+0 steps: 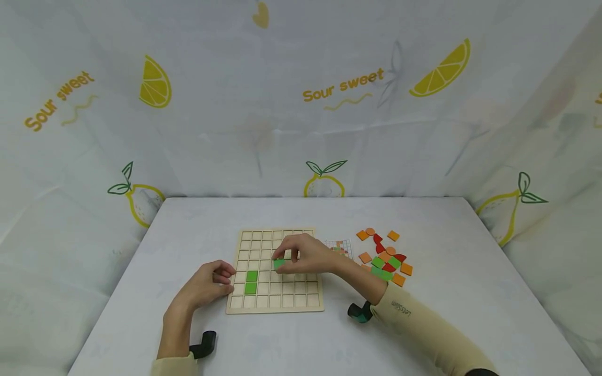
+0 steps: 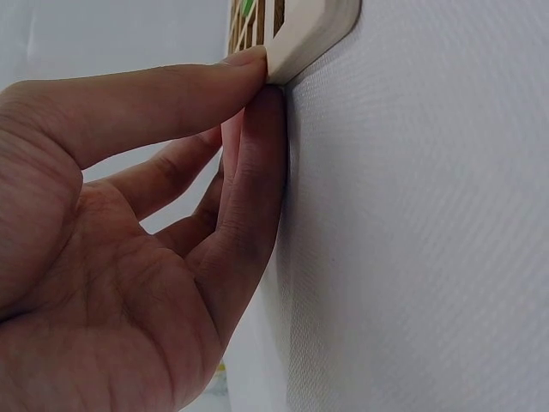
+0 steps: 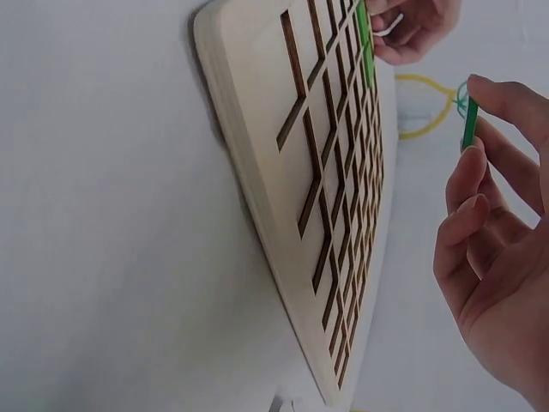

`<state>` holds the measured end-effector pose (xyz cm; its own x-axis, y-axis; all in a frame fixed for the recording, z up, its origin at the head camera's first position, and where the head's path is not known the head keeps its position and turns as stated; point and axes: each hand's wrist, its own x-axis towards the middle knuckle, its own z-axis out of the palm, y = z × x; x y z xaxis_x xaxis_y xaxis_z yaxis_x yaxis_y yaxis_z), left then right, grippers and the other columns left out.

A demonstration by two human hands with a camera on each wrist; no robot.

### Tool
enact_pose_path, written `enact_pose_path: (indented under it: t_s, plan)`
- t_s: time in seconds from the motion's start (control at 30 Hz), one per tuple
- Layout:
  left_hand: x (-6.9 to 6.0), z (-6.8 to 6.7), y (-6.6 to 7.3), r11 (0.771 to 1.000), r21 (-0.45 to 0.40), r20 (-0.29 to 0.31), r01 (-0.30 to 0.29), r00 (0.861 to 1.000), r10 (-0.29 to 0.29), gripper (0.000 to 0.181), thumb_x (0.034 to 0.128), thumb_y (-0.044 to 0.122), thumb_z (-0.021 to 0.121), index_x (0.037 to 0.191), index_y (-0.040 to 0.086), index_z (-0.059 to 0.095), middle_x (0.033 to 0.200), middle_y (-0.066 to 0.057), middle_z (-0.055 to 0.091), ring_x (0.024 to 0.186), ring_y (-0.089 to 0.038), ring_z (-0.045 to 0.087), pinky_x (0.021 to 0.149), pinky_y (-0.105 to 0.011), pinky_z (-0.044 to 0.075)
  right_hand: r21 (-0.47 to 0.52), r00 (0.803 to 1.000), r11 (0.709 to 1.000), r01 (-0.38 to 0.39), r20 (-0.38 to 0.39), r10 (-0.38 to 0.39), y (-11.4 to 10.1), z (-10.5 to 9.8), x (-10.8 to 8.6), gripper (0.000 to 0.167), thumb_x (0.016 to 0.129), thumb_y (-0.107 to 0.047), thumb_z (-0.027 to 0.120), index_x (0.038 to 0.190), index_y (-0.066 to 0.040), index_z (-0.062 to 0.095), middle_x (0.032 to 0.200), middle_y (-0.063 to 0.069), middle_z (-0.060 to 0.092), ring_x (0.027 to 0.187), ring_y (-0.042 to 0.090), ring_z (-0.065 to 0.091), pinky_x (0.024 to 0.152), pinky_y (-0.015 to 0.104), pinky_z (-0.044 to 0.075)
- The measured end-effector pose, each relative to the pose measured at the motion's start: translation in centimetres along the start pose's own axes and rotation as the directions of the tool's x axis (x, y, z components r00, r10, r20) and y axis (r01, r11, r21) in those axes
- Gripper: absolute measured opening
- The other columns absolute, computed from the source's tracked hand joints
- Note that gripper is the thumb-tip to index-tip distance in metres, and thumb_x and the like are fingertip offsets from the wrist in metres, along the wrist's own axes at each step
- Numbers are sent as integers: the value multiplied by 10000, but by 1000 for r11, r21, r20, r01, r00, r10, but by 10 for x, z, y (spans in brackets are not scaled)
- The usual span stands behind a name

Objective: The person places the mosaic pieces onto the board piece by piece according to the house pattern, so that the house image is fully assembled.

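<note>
A wooden grid board [image 1: 275, 309] lies flat on the table. Two green square tiles [image 1: 251, 288] sit one behind the other in its left part. Just above the middle of the grid, my right hand [image 1: 308, 254] pinches another green tile [image 1: 279, 263] between thumb and forefinger. In the right wrist view this tile [image 3: 470, 123] is held edge-on, apart from the board. My left hand [image 1: 204, 286] rests by the board's left edge. Its thumb and fingertips touch the rim [image 2: 313, 39] in the left wrist view, the fingers only slightly bent.
To the right of the board lie loose orange squares [image 1: 406, 269], red curved pieces [image 1: 400, 257], orange discs [image 1: 370, 231] and green tiles [image 1: 378, 262]. A small printed grid card [image 1: 345, 246] is partly hidden behind my right hand. A lemon-print cloth [image 1: 282, 136] hangs behind the table.
</note>
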<state>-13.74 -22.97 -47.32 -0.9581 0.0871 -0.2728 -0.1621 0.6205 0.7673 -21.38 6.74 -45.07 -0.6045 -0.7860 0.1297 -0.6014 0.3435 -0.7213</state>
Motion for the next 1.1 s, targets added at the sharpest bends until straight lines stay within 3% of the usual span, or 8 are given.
enact_pose_path:
  t_s: [0.4,0.67,1.1]
  plan:
    - [0,-2,-2,1000,4,16,-16,1000,16,327,824,1,793,1121,42,663,1054,-83,655,927,-160,614,778,-269,511,-74,990,997,-39,135,49,-27,38,26,250,866,-346,819,1090,-246,774,1045,-68,717,641,1,570,571,165,473]
    - [0,-2,-2,1000,-1,17,-18,1000,18,322,823,-1,796,1113,47,665,1056,-79,655,926,-165,618,784,-265,513,-157,976,987,-41,206,73,-32,59,34,233,858,-371,825,1064,-280,766,989,-162,700,761,-48,579,648,129,481]
    - [-1,-2,-4,1000,-9,20,-21,1000,21,321,827,-5,782,1120,50,664,1065,-80,657,938,-169,622,798,-264,514,-225,971,974,-26,224,78,-39,69,37,225,843,-366,833,1029,-257,768,909,-154,714,850,-14,631,671,102,456]
